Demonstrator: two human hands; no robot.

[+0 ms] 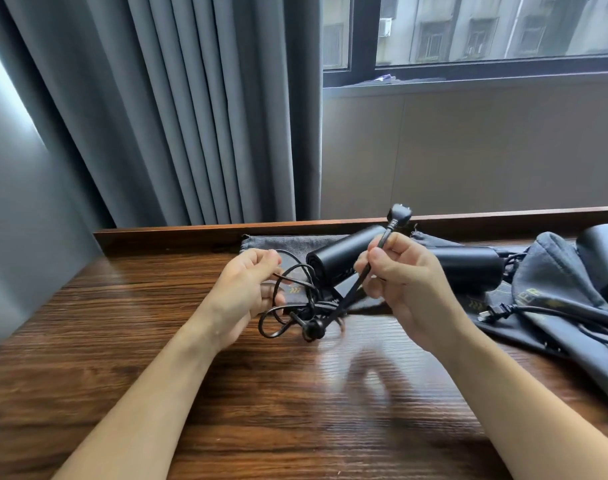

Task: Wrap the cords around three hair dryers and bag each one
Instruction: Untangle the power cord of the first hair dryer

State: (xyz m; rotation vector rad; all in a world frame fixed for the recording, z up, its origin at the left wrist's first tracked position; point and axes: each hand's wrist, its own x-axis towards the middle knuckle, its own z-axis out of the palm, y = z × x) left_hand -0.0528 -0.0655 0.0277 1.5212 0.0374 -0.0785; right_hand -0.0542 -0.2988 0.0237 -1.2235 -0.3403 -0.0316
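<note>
Hands meet at the middle of the frame over a wooden table (pixel 157 341). My right hand (pixel 404 282) pinches a black cord (pixel 351 294) just below its plug (pixel 399 213), which points up toward the window (pixel 468 36). My left hand (pixel 245 289) curls its fingers around loose loops of the same cord, which hang tangled between my hands. Behind them, at centre, a black hair dryer (pixel 345 256) lies on a flat grey bag (pixel 271 242). A second hair dryer (pixel 468 268) lies just right of my right hand, and a third (pixel 604 258) sits at the right edge, among more grey bags (pixel 552 271) and another cord (pixel 555 311). Grey curtains (pixel 191 116) fill the upper left.
</note>
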